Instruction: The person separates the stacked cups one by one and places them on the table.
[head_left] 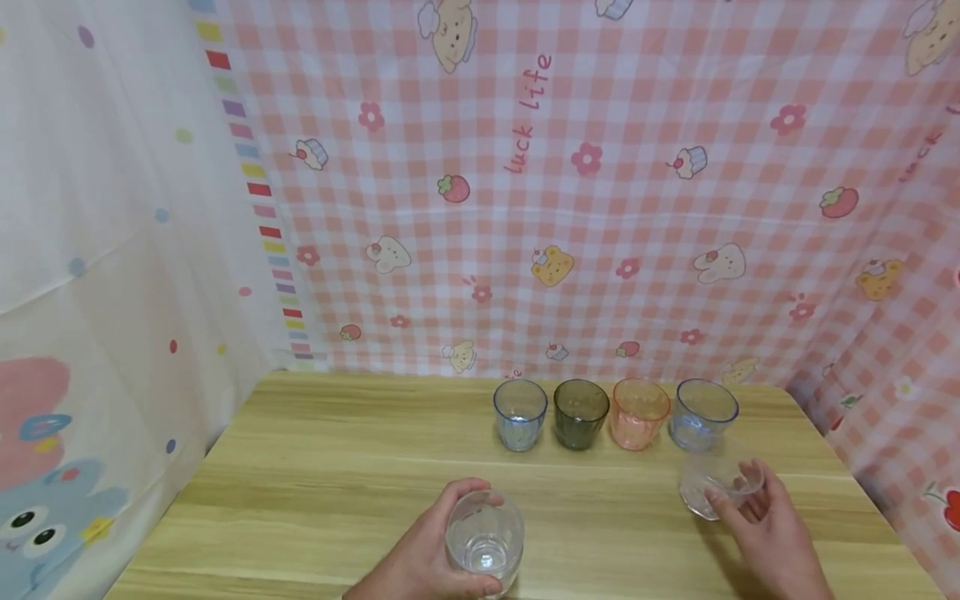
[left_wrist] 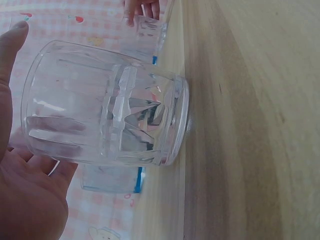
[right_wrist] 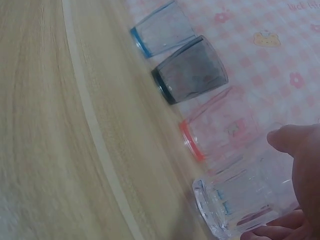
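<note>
Item 1: clear ribbed glass tumbler (head_left: 485, 540), upright on the light wooden table (head_left: 315, 475) at the near edge, left of centre. Its long axis is vertical and the mouth faces up. The left hand (head_left: 423, 554) wraps it from the left side, with the fingers curled round the far wall and the thumb on the near wall. In the left wrist view the tumbler's thick faceted base (left_wrist: 170, 122) sits flat on the wood, so it is gripped but not lifted.

Item 2: second clear glass tumbler (head_left: 718, 486), near the right edge, just in front of the rightmost cup of the row. It is tilted, with the mouth leaning toward the right hand (head_left: 768, 529). That hand pinches it between fingertips (head_left: 716, 500) and thumb near the rim, a light and partly open hold. Whether its base touches the table cannot be told (the right wrist view is blurred there).

Item 3: row of four tinted plastic cups along the far edge, all upright and side by side. From left they are pale blue (head_left: 519, 414), dark green (head_left: 580, 413), orange-pink (head_left: 638, 413) and blue (head_left: 702, 413). The right hand is the nearer one to this row; the left hand is well apart from it.

Backdrop: pink checked cloth (head_left: 600, 208) printed with bears and strawberries.
</note>
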